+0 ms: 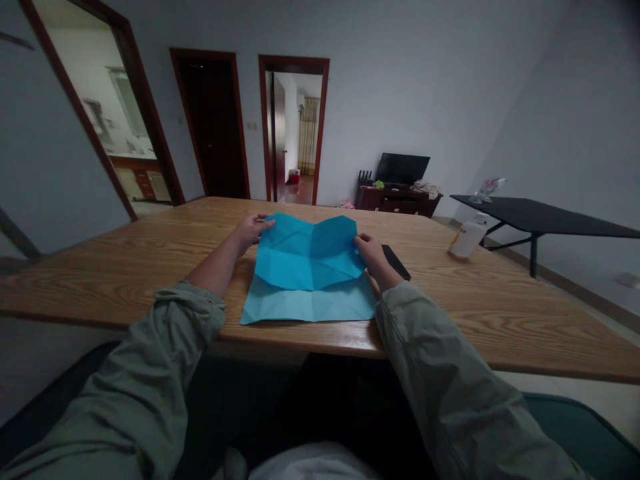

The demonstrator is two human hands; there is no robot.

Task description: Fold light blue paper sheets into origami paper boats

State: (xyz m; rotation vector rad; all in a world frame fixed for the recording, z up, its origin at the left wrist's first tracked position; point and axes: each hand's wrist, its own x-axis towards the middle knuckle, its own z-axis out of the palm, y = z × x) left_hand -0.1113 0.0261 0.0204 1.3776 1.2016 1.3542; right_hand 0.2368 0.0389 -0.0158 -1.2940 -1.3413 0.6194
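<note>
A blue sheet (310,257) of paper is held up above the near part of the wood-top bench (165,273), approx. mid-view. Its L edge, close to the top corner, is pinched by the L hand (253,231), w/ the thumb seen on the near face. Its R edge is pinched by the R hand (371,251), approx. halfway down; how the R fingers lie behind can't be told. The paper is spanned btwn both hands, & is marked by a vert. crease nr. the middle plus others crosswise & slanted.

Under its lower edge a paler blue layer (311,307) is seen, laid on the bench nr. the front edge, also creased. Whether it's joined to the upper part or is a sep. sheet can't be told. Its R corner is set just beside the R sleeve (430,333).

A flat black thing (397,262) is partly hidden by the R forearm. Farther R, a white bottle (467,239) is stood on the same bench. Beyond, a clear plastic thing (489,190) is carried by a black bench (545,215). A TV (403,169) is set on a dark cabinet (383,199) by the back wall.
</note>
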